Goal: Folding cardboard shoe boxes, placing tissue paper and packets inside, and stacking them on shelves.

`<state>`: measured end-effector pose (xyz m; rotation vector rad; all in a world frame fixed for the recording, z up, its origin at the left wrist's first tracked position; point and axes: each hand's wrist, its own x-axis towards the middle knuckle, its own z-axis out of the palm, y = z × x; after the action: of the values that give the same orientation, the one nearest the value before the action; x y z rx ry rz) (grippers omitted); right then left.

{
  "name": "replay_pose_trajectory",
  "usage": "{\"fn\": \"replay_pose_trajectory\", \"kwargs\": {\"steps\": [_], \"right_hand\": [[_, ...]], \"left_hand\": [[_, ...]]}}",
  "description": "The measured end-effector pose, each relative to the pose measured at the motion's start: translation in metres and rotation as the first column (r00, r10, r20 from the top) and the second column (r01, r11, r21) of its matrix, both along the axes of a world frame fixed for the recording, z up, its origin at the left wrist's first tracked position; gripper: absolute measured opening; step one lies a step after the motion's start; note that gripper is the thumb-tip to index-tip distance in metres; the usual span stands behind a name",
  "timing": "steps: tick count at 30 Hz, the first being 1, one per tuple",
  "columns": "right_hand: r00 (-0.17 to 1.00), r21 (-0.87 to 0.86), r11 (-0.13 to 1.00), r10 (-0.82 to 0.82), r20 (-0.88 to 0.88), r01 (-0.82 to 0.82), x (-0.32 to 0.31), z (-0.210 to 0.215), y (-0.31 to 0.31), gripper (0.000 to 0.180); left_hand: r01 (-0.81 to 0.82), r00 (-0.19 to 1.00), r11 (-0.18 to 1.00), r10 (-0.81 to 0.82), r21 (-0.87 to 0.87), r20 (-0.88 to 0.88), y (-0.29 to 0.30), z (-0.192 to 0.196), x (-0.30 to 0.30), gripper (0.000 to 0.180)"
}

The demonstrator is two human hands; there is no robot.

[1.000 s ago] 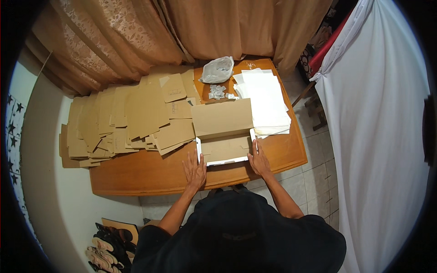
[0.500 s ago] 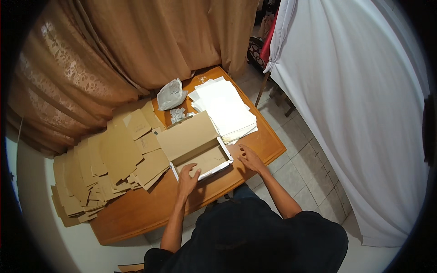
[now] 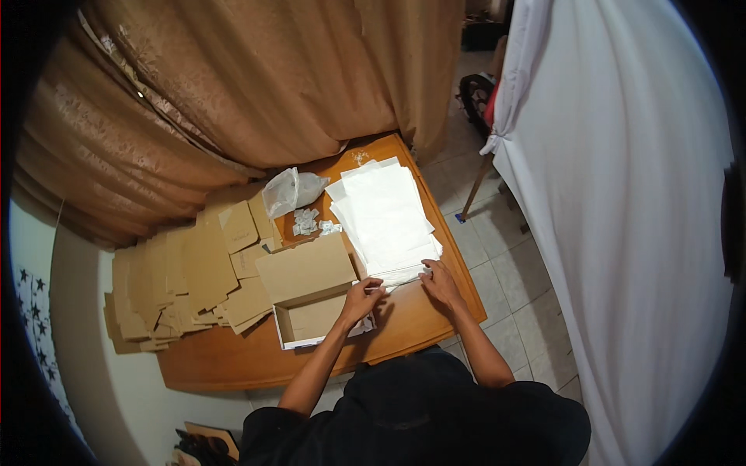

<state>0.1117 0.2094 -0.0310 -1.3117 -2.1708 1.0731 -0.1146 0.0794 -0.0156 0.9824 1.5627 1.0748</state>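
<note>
A stack of white paper sheets [image 3: 385, 217] lies on the wooden table, its edges uneven. My left hand [image 3: 360, 302] is at the stack's near left corner, above the right side of an open cardboard box [image 3: 305, 268]. Its fingers and thumb reach toward the paper with a gap between them. At the near right corner, my right hand [image 3: 441, 284] has its fingertips on the sheets' edge, fingers apart. Neither hand visibly grips a sheet. The box is brown inside with a white outside, and its lid stands raised at the back.
Flattened brown cardboard pieces [image 3: 190, 268] are heaped on the table's left. Behind the box sit a translucent plastic bag [image 3: 291, 190] and small whitish packets [image 3: 306, 222]. A brown curtain [image 3: 256, 85] hangs along the back, a white cloth [image 3: 614, 202] on the right.
Both hands have moved from the box's near side and the table beside it to the near edge of the paper. The view has shifted slightly.
</note>
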Motion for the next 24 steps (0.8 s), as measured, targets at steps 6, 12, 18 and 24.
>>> {"fn": "replay_pose_trajectory", "kwargs": {"steps": [6,12,18,24], "right_hand": [[0.997,0.092,0.995,0.034,0.067,-0.04,-0.006,-0.02,0.079,0.039],[0.994,0.136,0.99,0.012,0.113,-0.027,-0.038,-0.009,0.125,0.046],[0.946,0.124,0.99,-0.108,0.306,0.073,-0.06,-0.021,0.14,0.05],[0.962,0.05,0.984,-0.179,0.204,0.172,-0.064,-0.036,0.141,0.045]], "left_hand": [[-0.158,0.956,0.986,0.139,-0.053,-0.258,0.083,-0.021,0.007,0.041],[-0.378,0.783,0.924,0.354,0.061,-0.512,0.115,-0.091,-0.006,0.043],[-0.401,0.843,0.911,0.328,-0.093,-0.426,0.126,-0.097,-0.004,0.046],[-0.41,0.863,0.91,0.367,-0.057,-0.348,0.12,-0.098,0.001,0.048]]}}
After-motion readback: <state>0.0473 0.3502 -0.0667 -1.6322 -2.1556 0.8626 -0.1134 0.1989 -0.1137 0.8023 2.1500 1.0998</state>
